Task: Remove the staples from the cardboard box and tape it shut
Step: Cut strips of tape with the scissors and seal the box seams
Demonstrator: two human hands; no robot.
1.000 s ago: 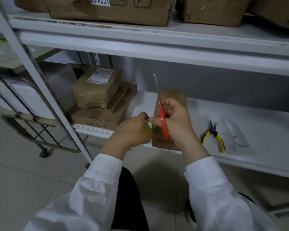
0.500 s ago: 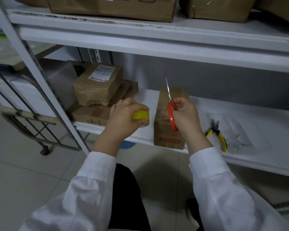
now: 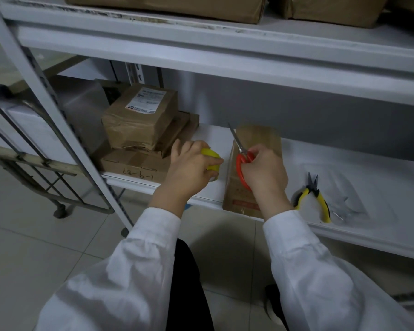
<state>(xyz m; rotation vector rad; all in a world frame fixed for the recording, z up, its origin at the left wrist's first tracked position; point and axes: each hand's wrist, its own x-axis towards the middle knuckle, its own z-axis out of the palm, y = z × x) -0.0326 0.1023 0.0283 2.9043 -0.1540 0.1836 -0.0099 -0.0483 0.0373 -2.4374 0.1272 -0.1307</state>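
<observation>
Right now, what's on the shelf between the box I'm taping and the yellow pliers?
Only bare white shelf in the head view; the right hand holding the scissors hangs over the cardboard box, left of the pliers.

a white metal shelving unit (image 3: 225, 51) stands on a pale tiled floor (image 3: 22, 247); a grey wall (image 3: 296, 115) lies behind, a wheeled cart (image 3: 34, 168) at the left, under dim light.

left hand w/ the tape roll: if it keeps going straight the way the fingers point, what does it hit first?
Likely the cardboard box: the left hand, holding the yellow tape roll, points right toward its side across bare shelf. Depth unclear.
</observation>
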